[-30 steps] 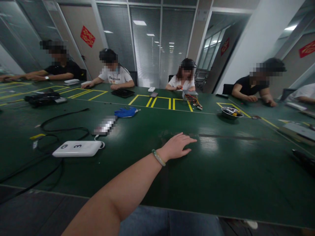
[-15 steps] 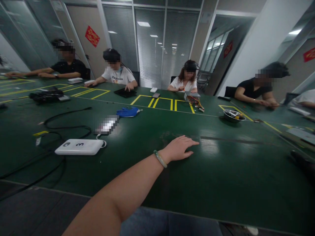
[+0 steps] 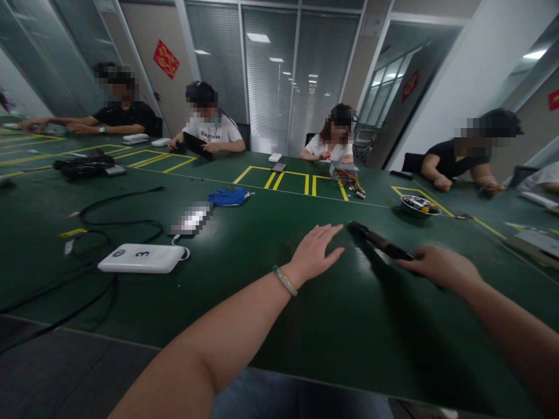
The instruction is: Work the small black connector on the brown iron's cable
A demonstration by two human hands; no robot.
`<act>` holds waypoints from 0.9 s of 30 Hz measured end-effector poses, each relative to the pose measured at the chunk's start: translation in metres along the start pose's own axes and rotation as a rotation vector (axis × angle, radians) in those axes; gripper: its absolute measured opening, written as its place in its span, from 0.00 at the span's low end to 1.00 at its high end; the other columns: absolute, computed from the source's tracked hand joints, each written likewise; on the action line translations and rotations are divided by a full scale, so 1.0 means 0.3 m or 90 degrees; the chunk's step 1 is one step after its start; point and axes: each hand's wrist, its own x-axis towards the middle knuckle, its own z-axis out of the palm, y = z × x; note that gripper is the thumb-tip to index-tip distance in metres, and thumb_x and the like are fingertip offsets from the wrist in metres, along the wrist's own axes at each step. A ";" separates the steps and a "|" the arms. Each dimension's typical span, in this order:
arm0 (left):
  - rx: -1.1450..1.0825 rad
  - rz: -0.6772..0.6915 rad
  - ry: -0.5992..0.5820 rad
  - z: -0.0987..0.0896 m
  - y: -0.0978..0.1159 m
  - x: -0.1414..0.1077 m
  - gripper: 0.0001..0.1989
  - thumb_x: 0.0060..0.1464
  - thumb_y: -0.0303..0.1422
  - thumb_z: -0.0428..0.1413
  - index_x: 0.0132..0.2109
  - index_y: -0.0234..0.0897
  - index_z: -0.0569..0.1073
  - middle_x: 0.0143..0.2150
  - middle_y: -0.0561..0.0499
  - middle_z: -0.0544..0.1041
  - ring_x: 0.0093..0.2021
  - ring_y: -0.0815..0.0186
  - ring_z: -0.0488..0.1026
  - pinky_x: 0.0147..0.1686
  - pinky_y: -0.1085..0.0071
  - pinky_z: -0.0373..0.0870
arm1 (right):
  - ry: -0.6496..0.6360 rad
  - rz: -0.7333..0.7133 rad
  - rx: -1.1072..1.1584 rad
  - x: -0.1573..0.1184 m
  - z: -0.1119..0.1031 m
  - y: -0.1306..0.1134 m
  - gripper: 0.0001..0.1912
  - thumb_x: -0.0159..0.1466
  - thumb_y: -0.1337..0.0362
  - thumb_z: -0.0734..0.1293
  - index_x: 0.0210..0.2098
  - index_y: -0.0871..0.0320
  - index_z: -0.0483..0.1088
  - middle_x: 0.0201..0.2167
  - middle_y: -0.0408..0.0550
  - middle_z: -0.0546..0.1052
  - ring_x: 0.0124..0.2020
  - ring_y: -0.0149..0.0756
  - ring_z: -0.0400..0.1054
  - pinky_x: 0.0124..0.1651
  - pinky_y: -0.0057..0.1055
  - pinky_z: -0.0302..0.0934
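Observation:
My right hand (image 3: 445, 269) is closed around the near end of a long, slim, dark object (image 3: 382, 243) with a brownish middle section. It slants over the green table, its far tip pointing left and away from me; blur hides its exact kind. My left hand (image 3: 315, 251) stretches out just left of that tip, fingers extended and thumb apart, holding nothing. A pale green bangle (image 3: 285, 281) circles my left wrist. Whether the left palm rests on the tabletop I cannot tell.
On the green table (image 3: 262, 331) lie a white power bank (image 3: 142, 259) cabled to a phone (image 3: 192, 219), a blue glove (image 3: 229, 196), black cables (image 3: 120, 221) and a metal bowl (image 3: 419, 206) of small parts. Several people sit opposite; one is at a metal box with coloured wires (image 3: 347, 171).
My right hand has come in from the right with the dark object. My left hand has shifted slightly up and left. Across the table, a person has lifted a black tablet-like panel.

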 end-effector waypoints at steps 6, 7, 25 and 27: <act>0.013 -0.036 0.075 -0.011 -0.023 0.002 0.23 0.67 0.39 0.41 0.66 0.39 0.54 0.65 0.47 0.63 0.67 0.62 0.55 0.68 0.55 0.49 | 0.041 -0.237 -0.118 -0.059 0.173 -0.526 0.21 0.58 0.43 0.67 0.35 0.55 0.76 0.34 0.53 0.74 0.35 0.45 0.69 0.34 0.34 0.59; 0.021 -0.041 0.076 -0.009 -0.029 0.002 0.23 0.67 0.39 0.41 0.66 0.39 0.55 0.65 0.47 0.63 0.67 0.62 0.56 0.68 0.55 0.49 | 0.073 -0.275 -0.121 -0.073 0.198 -0.574 0.20 0.58 0.46 0.68 0.37 0.56 0.75 0.37 0.54 0.74 0.37 0.46 0.69 0.38 0.34 0.60; 0.087 -0.006 -0.127 0.014 -0.081 0.002 0.23 0.69 0.39 0.36 0.55 0.40 0.71 0.52 0.49 0.76 0.51 0.62 0.71 0.51 0.62 0.61 | -0.240 -0.235 0.359 -0.069 0.192 -0.231 0.17 0.64 0.53 0.67 0.47 0.58 0.72 0.40 0.47 0.75 0.38 0.36 0.69 0.40 0.31 0.62; 0.082 0.021 -0.161 -0.005 -0.084 0.002 0.22 0.67 0.44 0.39 0.58 0.42 0.70 0.53 0.49 0.75 0.53 0.61 0.70 0.52 0.62 0.60 | -0.282 -0.232 0.374 -0.071 0.201 -0.235 0.15 0.63 0.55 0.69 0.44 0.59 0.73 0.37 0.47 0.76 0.37 0.35 0.70 0.39 0.30 0.62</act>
